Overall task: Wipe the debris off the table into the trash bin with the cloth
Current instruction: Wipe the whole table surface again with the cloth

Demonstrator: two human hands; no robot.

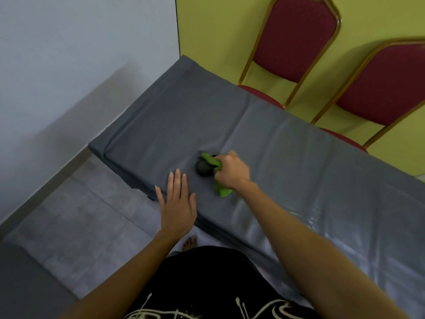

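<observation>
**While you grip the cloth bunched, the lump sits right against it**

Since your right hand has its fingers curled tight round the green cloth, the cloth is wadded. One end pokes out ahead of your knuckles and the other shows behind your wrist. It lies on the desk a little in from the near edge, towards the left end. On its left side it touches a dark round lump.

Your left hand rests flat on the near edge, fingers straight, holding nothing.

The cloth looks soft, light and limp, so it will likely fold over debris rather than shove it. Take it mid-length and press a broad pad down. The lump looks round and may roll, so guide it slowly. No bin is in view, so you cannot tell where it stands.
</observation>
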